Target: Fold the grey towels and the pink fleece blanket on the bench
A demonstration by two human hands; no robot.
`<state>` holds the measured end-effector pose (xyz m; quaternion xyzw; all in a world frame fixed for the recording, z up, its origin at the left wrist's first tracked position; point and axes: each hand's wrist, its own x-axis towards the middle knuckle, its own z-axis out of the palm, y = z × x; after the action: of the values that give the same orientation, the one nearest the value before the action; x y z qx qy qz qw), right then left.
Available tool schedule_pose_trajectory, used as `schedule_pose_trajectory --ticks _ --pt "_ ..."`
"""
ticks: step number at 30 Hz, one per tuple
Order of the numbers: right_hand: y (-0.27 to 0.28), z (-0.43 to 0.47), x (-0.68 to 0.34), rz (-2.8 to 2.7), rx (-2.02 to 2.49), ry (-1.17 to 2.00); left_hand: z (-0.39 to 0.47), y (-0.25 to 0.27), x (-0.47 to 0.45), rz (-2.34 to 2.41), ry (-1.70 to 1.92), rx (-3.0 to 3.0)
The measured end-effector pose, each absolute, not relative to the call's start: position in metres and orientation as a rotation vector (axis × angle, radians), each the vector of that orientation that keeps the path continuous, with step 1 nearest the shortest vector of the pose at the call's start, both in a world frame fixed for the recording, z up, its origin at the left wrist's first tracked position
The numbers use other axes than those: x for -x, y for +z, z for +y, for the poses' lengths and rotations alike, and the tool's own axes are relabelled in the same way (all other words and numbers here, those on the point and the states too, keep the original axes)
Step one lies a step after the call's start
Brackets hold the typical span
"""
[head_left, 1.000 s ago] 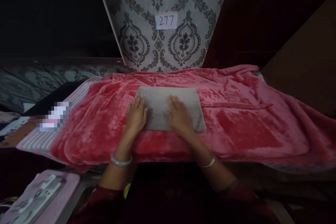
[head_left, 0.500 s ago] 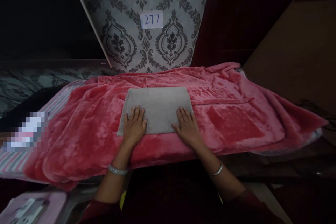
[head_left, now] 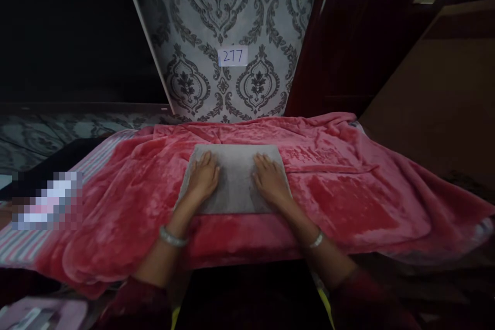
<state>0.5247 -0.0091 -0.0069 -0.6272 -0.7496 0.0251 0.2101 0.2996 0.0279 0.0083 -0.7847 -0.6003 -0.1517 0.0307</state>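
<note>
A grey rectangular cloth, towel-like [head_left: 235,180], lies flat on a red plush blanket [head_left: 348,206]. My left hand [head_left: 204,172] rests palm down on the cloth's left part, fingers stretched toward the far edge. On the right part lies my right hand [head_left: 270,176], also flat with its fingers extended. Neither hand grips the cloth; a strip of it shows between them. Each wrist carries a silvery bangle.
Behind the blanket is a patterned wall with a paper marked 277 [head_left: 232,55]. A dark screen [head_left: 77,31] stands at the left, a dark red glossy panel [head_left: 328,36] at the right. Striped fabric [head_left: 93,162] shows at the left. A pinkish object [head_left: 58,312] sits lower left.
Both hands have slid forward over the grey cloth, toward its far edge, staying flat. The view has tilted up, so the wall paper and blanket appear lower.
</note>
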Motion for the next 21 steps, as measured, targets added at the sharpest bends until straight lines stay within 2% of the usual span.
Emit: schedule_pose_trajectory --ticks 3,7,12,21 --pt "0.017 0.046 -0.491 -2.182 1.692 0.114 0.075 0.028 -0.319 -1.849 -0.389 2.436" --pt "0.007 0.092 -0.474 -2.254 1.741 0.166 0.114 0.013 -0.335 -1.896 -0.233 2.471" --pt "-0.023 0.106 -0.484 -2.293 1.798 0.205 0.121 -0.021 -0.336 -1.882 -0.162 2.504" --pt "-0.02 0.105 -0.541 -2.086 2.035 0.187 0.131 -0.014 -0.318 -2.138 -0.158 2.331"
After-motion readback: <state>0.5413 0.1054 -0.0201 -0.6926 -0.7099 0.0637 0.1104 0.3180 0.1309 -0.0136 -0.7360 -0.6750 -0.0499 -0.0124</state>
